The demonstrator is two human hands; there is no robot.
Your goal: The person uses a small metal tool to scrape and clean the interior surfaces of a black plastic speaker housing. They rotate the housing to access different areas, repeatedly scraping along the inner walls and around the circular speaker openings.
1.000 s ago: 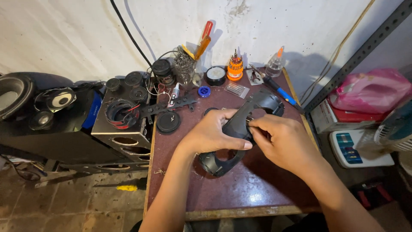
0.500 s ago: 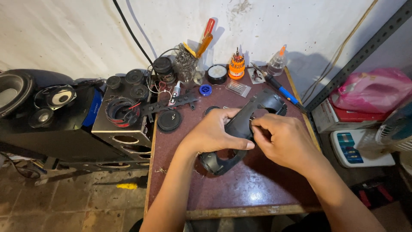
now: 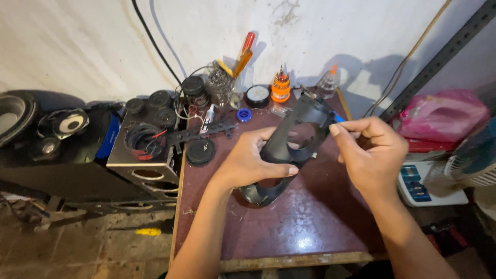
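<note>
While left hand clamps black frame, right hand pinched together alongside, table's near edge bare.

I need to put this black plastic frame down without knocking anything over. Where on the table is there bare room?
The dark red tabletop is bare along its near edge, below the left hand and the black plastic frame, and at the near right corner. The far edge is crowded: orange screwdriver set, clear glue bottle, round black tape roll.
</note>
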